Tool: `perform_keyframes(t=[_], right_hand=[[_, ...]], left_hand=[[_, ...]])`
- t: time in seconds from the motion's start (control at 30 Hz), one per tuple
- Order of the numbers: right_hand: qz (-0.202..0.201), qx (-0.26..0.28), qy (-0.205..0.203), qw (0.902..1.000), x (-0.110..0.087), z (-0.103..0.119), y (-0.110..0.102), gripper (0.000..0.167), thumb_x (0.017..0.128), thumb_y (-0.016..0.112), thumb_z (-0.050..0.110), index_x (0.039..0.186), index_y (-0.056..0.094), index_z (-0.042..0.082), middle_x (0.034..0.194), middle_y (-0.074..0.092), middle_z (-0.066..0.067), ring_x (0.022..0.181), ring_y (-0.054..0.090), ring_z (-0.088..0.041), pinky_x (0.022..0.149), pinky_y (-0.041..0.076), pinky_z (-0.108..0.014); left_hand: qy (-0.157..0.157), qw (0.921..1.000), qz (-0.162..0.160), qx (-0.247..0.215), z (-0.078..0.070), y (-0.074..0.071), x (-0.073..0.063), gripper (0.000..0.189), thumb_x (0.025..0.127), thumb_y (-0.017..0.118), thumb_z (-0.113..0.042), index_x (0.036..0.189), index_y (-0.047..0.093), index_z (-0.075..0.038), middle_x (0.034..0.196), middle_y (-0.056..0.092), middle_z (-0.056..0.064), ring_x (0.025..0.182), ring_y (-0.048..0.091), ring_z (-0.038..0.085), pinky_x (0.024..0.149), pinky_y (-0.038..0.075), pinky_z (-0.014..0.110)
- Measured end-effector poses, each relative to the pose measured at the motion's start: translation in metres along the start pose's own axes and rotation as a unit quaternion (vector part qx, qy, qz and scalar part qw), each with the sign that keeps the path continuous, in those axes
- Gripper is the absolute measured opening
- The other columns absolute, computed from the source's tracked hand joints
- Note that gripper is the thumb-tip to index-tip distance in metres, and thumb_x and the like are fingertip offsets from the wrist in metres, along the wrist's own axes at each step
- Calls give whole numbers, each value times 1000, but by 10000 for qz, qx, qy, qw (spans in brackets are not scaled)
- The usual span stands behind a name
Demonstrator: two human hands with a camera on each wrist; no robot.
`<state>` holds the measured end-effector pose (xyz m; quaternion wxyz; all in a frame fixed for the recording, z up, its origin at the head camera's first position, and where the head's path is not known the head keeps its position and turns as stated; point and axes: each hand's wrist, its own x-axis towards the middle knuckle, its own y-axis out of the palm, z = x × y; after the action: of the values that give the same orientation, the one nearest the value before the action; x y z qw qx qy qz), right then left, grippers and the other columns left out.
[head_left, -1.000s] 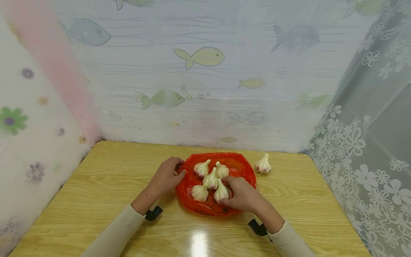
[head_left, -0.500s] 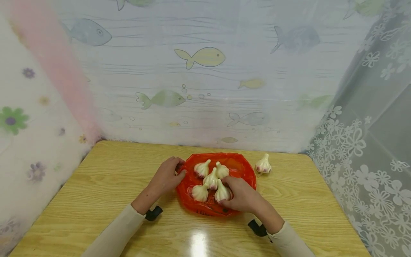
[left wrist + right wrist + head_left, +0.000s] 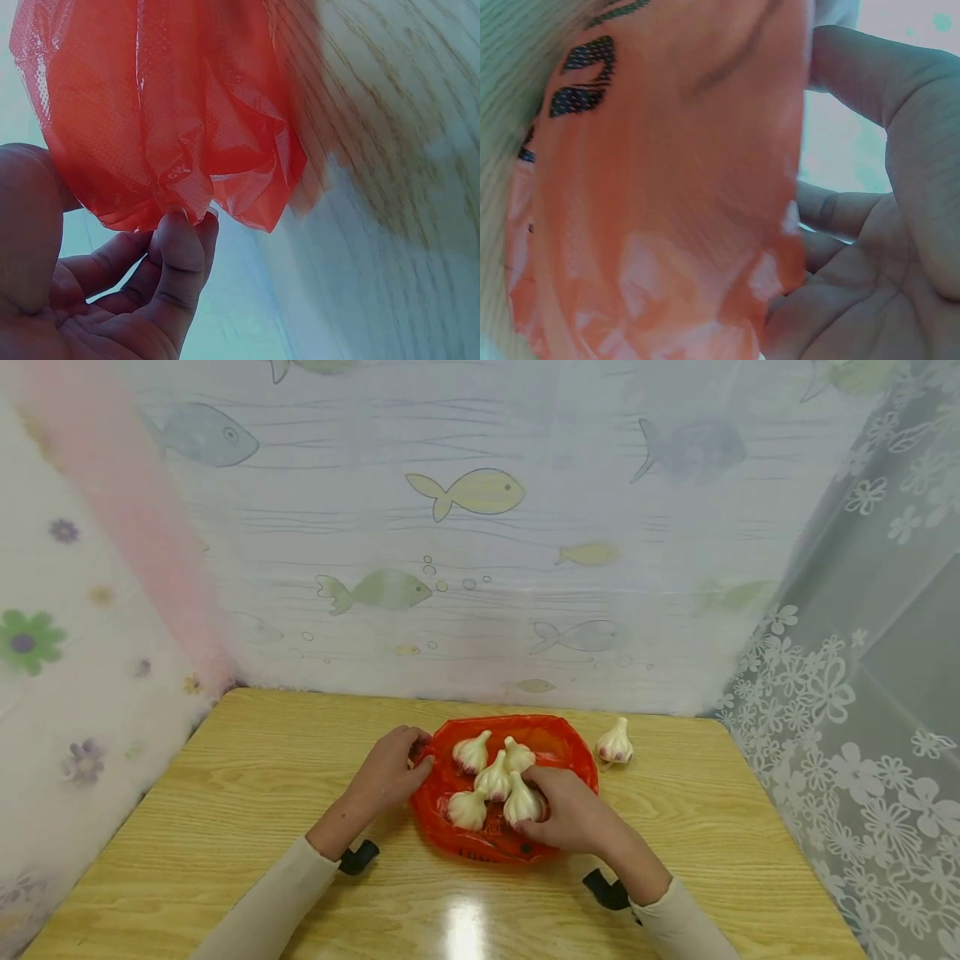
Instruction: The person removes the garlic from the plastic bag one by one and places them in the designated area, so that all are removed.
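Observation:
A red plastic bag (image 3: 557, 745) lies spread with its mouth facing up, several garlic bulbs (image 3: 471, 753) inside. My left hand (image 3: 385, 770) holds the bag's left rim; in the left wrist view its thumb and fingers (image 3: 180, 259) pinch the crinkled red film (image 3: 135, 112). Reaching in over the right side, my right hand (image 3: 573, 814) grips the near-right garlic bulb (image 3: 522, 802) between thumb and fingers. In the right wrist view the bag's wall (image 3: 667, 172) hides the bulb and the fingertips of the right hand (image 3: 892, 217).
Another garlic bulb (image 3: 615, 743) stands outside the bag, to its right on the wooden table (image 3: 247, 777). A curtain with printed fish (image 3: 480, 560) hangs behind the table's far edge. A lace curtain (image 3: 847, 760) borders the right side.
My right hand has shifted slightly to the right, and the garlic bulb in it stands a little higher and more upright. The left hand keeps its place on the bag's rim.

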<state>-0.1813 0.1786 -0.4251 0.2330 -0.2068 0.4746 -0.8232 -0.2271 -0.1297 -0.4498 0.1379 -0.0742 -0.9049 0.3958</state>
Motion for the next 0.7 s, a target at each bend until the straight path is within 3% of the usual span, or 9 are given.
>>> perform_keyframes(t=[0.4,0.57,0.7], right_hand=[[-343,222,-56,9991,-4,2,-12,44,86,87,21,121,65,5,109,68,1,91,61,-12,82,55,-32],[-421,387,102,9983,-5,2,-18,45,87,86,20,123,65,5,110,69,1,92,62,-12,84,58,-40],[-559,515,264,9968,-7,0,-24,53,87,86,21,132,65,2,123,71,-5,105,68,-17,93,59,-47]], left_hand=[[-82,9999,50,43,-3,-2,0,28,99,71,-14,124,68,-1,106,65,6,92,60,20,82,59,36],[-82,9999,37,57,-4,-3,-1,28,99,71,-14,124,68,-1,105,65,7,91,60,21,81,59,36],[-83,9999,45,66,-4,-3,-1,28,99,72,-14,124,68,-1,105,65,7,90,59,21,80,58,35]])
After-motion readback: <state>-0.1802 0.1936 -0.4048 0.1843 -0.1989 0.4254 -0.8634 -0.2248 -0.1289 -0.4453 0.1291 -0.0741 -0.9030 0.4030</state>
